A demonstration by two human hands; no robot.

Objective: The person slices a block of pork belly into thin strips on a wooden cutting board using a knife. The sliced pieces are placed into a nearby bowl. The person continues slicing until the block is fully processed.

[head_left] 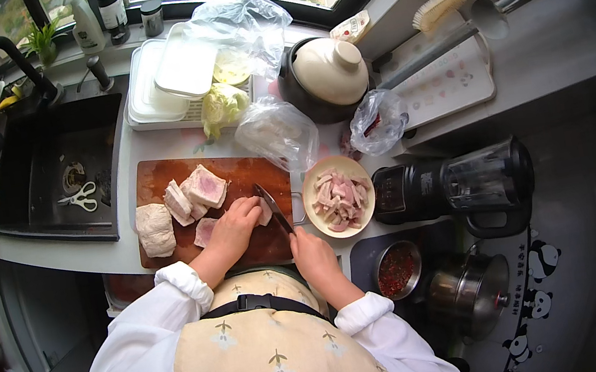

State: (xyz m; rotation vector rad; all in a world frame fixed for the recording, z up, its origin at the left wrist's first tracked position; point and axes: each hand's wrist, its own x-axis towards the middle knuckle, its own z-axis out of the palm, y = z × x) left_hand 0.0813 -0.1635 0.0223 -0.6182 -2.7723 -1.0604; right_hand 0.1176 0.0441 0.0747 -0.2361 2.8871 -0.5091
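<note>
On the brown cutting board (pixel 248 164), my left hand (pixel 231 228) presses down a slice of pale pink meat (pixel 264 213) with bent fingers. My right hand (pixel 311 251) grips a kitchen knife (pixel 275 208), its dark blade upright beside that slice, close to my left fingertips. Left of my hands lie thick cooked-looking meat chunks: a whitish block (pixel 155 231), a pink-centred piece (pixel 205 186) and a smaller piece (pixel 205 233) partly behind my left hand. Right of the board, a cream bowl (pixel 311 216) holds cut meat strips (pixel 340 197).
A black sink (pixel 47 132) with white-handled scissors (pixel 82 198) is at left. Behind the board are plastic bags (pixel 277 131), lettuce (pixel 224 107), white lidded containers (pixel 184 61) and a lidded clay pot (pixel 330 73). A blender (pixel 455 184), chilli bowl (pixel 399 269) and steel pot (pixel 470 293) stand right.
</note>
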